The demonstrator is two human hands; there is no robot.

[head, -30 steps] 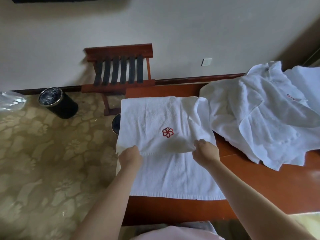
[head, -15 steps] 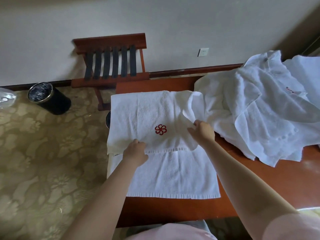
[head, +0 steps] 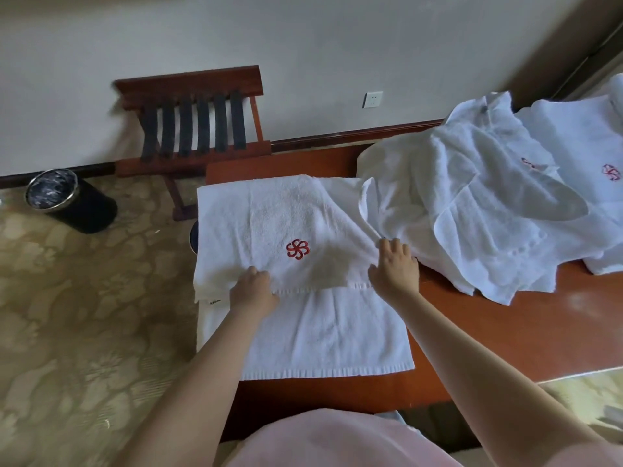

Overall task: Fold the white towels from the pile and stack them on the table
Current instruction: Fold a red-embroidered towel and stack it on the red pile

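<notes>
Right hand (head: 392, 267) has gone from pinching the towel's right edge to lying on it, fingers straight and spread. Left hand (head: 253, 288) stays at the hem of the folded-over layer, fingers curled on it. Towel (head: 303, 217) sits at the left end of the table (head: 505, 335), top part folded down over the lower part, red logo (head: 297, 249) up. Pile (head: 488, 210) of loose white towels touches its right side. Bin (head: 67, 200) and wooden rack (head: 199, 126) stand by the wall.
</notes>
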